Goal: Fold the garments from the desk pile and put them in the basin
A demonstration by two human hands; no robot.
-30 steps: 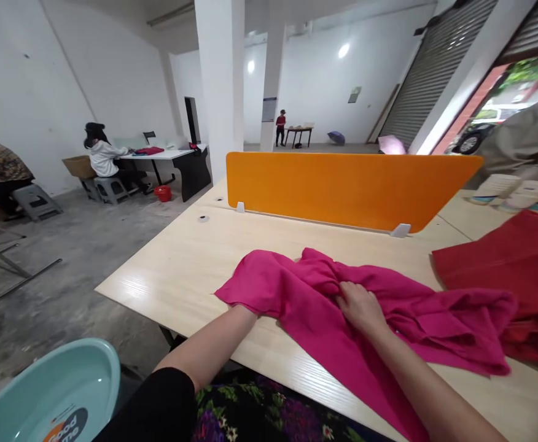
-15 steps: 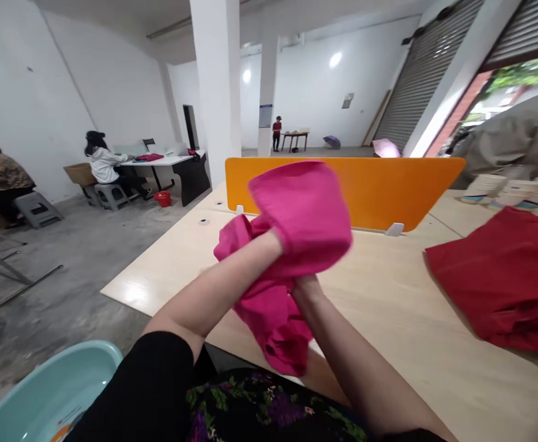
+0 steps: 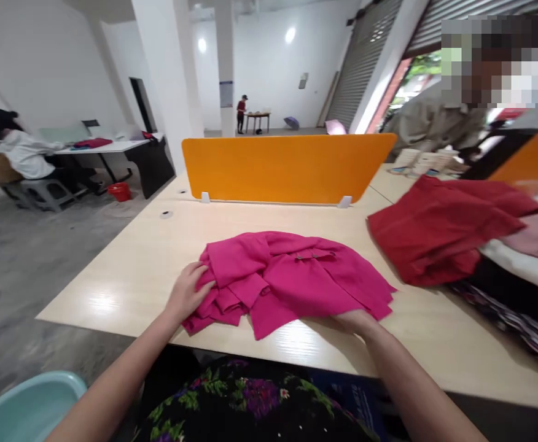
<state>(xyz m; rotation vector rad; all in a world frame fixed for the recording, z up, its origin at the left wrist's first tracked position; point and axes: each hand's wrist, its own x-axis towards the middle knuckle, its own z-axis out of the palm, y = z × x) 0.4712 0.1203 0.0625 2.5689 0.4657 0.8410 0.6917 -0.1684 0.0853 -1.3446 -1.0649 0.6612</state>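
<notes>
A bright pink shirt (image 3: 292, 276) with small dark buttons lies crumpled on the pale wooden table (image 3: 112, 270) in front of me. At its left end, my left hand (image 3: 190, 293) is closed on bunched cloth, with the thumb nearer me and the fingers on the far side. My right hand (image 3: 354, 320) reaches under the shirt's near edge on the right. The cloth hides its fingers, so whether they grip is not visible.
An orange divider (image 3: 287, 169) stands across the table's far side. To the right is a red garment (image 3: 439, 233) on a pile of clothes (image 3: 527, 294). A light-blue basin (image 3: 34, 405) sits at lower left. A person (image 3: 439, 123) is beyond the table at right.
The pink shirt has come down from the air and now lies spread on the table. My hands, crossed and wrapped in it before, are now apart at its two ends. My view has turned right.
</notes>
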